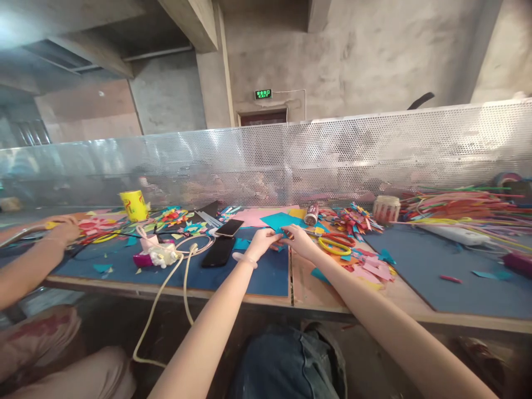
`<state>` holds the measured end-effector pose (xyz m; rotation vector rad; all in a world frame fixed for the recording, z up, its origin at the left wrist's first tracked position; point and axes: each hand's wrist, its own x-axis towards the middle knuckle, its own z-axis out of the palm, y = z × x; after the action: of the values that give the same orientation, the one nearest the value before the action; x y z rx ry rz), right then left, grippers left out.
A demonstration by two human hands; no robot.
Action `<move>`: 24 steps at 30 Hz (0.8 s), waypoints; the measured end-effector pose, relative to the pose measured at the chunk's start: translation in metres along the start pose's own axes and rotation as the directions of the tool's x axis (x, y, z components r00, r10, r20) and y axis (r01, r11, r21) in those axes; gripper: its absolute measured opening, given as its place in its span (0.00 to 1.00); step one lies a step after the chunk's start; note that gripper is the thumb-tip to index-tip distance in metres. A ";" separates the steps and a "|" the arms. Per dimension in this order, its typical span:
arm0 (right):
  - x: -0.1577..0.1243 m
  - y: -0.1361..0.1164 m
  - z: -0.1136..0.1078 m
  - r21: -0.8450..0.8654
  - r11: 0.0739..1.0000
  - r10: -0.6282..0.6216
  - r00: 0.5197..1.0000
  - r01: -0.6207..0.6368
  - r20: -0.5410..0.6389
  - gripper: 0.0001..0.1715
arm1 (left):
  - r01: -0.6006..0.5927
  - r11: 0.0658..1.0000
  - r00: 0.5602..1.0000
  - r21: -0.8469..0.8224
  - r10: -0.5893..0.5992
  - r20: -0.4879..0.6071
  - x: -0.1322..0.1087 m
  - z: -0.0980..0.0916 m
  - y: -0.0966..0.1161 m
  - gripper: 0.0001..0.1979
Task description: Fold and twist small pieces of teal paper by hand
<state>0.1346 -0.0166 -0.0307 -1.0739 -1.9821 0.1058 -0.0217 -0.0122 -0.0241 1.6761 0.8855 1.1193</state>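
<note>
A blue sheet of paper (pixel 279 221) is pinched between my two hands, just above the table's middle. My left hand (pixel 265 242), with a pale bracelet at the wrist, has its fingertips closed on the paper's near edge. Close beside it, my right hand (pixel 297 239) grips the same edge, fingertips nearly meeting those of the left. Behind the blue paper lies a pink sheet (pixel 251 216). A printed can (pixel 311 213) lies to the right, near yellow and orange pipe cleaners (pixel 334 245) and pink paper scraps (pixel 373 267).
Two phones (pixel 218 252) (pixel 230 228), a cream cable (pixel 185 288) and a yellow cup (pixel 134 205) occupy the left side. There a co-worker's hand (pixel 66 228) works. A power strip (pixel 453 235) and pipe cleaners (pixel 461 206) lie right. A perforated metal screen (pixel 266 160) borders the back.
</note>
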 end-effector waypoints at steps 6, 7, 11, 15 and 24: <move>0.000 0.006 -0.006 0.205 0.973 0.088 0.992 -0.104 0.086 0.21 | 0.018 0.999 1.000 0.031 -0.018 0.011 0.001 -0.001 0.002 0.16; 0.000 0.007 -0.007 0.224 0.968 0.092 0.992 -0.109 0.088 0.21 | 0.015 0.999 1.000 0.037 -0.015 0.006 0.001 -0.001 0.003 0.16; 0.001 0.012 -0.006 0.332 0.930 0.142 0.987 -0.159 0.075 0.21 | 0.004 1.000 1.000 0.003 -0.004 -0.012 0.001 0.001 0.005 0.15; 0.003 0.014 -0.005 0.520 0.820 0.238 0.969 -0.239 0.069 0.16 | 0.020 0.997 0.999 -0.071 -0.023 -0.032 0.001 0.001 0.003 0.13; 0.000 0.004 -0.015 0.623 0.717 0.308 0.944 -0.314 0.122 0.13 | 0.019 0.997 1.000 -0.070 -0.020 -0.011 0.002 0.001 0.003 0.12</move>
<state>0.1476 -0.0182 -0.0232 -0.9242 -1.5535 0.9080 -0.0198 -0.0122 -0.0206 1.6020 0.8592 1.1354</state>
